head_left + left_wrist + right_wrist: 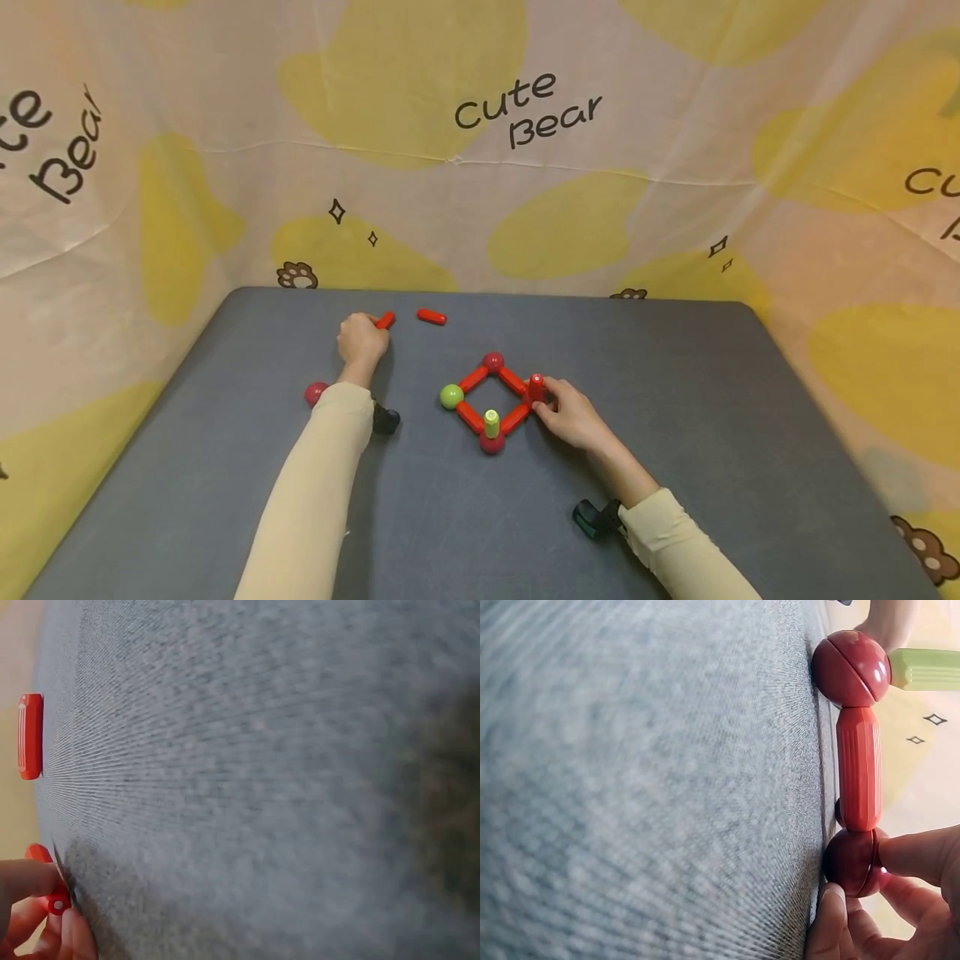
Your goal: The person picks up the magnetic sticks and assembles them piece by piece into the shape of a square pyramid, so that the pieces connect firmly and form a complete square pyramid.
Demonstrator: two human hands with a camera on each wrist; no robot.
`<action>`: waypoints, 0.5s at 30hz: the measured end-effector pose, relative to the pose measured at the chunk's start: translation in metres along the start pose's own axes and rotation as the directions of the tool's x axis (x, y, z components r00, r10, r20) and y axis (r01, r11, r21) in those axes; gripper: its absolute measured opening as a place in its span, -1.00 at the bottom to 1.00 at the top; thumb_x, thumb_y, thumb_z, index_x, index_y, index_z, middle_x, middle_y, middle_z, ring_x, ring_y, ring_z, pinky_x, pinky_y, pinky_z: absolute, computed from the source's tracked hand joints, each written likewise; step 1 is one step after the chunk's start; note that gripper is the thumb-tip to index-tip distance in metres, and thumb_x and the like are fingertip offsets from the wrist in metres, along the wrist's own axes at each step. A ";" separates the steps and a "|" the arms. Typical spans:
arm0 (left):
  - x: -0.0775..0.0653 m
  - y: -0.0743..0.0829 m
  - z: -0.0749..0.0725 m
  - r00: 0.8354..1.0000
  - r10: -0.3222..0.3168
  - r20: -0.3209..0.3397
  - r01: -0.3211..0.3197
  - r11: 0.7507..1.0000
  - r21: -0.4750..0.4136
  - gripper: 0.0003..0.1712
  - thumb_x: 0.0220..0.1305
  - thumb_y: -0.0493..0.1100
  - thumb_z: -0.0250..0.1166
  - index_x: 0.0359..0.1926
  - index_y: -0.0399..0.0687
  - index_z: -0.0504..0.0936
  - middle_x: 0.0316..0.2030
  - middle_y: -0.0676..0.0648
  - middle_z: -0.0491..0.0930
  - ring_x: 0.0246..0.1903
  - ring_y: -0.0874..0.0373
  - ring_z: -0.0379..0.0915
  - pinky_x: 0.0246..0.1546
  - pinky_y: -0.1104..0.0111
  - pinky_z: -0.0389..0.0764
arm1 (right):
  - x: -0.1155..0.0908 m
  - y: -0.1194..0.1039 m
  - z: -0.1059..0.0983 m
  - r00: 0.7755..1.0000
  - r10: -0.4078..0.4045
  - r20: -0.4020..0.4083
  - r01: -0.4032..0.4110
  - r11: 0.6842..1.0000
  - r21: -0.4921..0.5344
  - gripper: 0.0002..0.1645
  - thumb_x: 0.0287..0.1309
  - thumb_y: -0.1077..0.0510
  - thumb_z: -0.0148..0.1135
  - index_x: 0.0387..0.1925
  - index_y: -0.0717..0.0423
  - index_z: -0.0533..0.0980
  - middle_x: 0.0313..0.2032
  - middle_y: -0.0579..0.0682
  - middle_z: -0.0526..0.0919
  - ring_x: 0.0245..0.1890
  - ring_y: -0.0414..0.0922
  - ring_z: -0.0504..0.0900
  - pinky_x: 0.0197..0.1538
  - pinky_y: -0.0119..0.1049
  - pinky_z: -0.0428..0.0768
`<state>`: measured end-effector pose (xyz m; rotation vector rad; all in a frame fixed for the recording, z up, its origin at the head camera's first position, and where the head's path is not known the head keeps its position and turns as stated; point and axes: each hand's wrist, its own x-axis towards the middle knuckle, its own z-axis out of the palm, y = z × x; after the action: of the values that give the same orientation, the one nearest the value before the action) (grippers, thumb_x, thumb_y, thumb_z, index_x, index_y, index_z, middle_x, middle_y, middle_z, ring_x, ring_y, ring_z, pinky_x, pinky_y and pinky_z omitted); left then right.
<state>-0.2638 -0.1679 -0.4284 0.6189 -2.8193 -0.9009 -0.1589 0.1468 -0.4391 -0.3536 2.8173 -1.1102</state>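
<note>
My left hand (362,340) reaches to the back left and pinches a red rod (386,320) at the table surface. In the left wrist view the thumb and fingers close round the rod's end (58,903). My right hand (572,414) grips the red ball (849,862) at the right corner of a diamond of rods and balls. An upright red rod (536,387) stands on that corner. A green rod (491,422) stands on the near red ball (492,443). The other corners are a green ball (452,396) and a far red ball (492,362).
Another red rod (432,317) lies near the back edge of the grey table (645,350), right of the left hand. A loose red ball (316,393) sits beside the left forearm, partly hidden by the sleeve. A patterned cloth (420,208) hangs behind the table.
</note>
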 end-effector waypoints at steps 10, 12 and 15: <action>-0.011 0.007 -0.005 0.989 0.138 0.047 -0.137 0.990 -0.034 -0.70 0.09 -0.14 0.21 -0.15 -0.14 0.66 -0.23 -0.16 0.65 -0.29 -0.10 0.54 -0.29 0.15 0.48 | -0.001 -0.001 -0.001 1.000 -0.009 -0.002 0.009 1.000 -0.010 -0.65 0.06 0.24 0.21 -0.05 0.06 0.52 -0.41 0.02 0.45 -0.51 -0.16 0.35 -0.43 -0.34 0.30; -0.014 0.011 -0.007 0.985 0.169 0.046 -0.166 0.985 -0.048 -0.71 0.07 -0.13 0.24 -0.19 -0.15 0.66 -0.27 -0.15 0.65 -0.31 -0.07 0.54 -0.30 0.16 0.48 | -0.001 -0.001 -0.001 1.000 -0.010 -0.003 0.010 1.000 -0.015 -0.65 0.06 0.25 0.21 -0.05 0.06 0.52 -0.41 0.02 0.45 -0.50 -0.16 0.35 -0.42 -0.34 0.31; -0.019 0.016 -0.010 0.975 0.219 0.044 -0.216 0.974 -0.069 -0.72 0.04 -0.12 0.26 -0.23 -0.17 0.64 -0.32 -0.14 0.66 -0.31 -0.04 0.54 -0.28 0.16 0.48 | -0.001 -0.001 -0.001 1.000 -0.015 -0.004 0.014 1.000 -0.019 -0.65 0.06 0.25 0.21 -0.06 0.06 0.52 -0.41 0.02 0.46 -0.49 -0.16 0.35 -0.41 -0.34 0.31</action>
<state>-0.2496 -0.1537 -0.4107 0.2750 -2.8183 -0.9729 -0.1584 0.1471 -0.4378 -0.3744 2.8352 -1.0884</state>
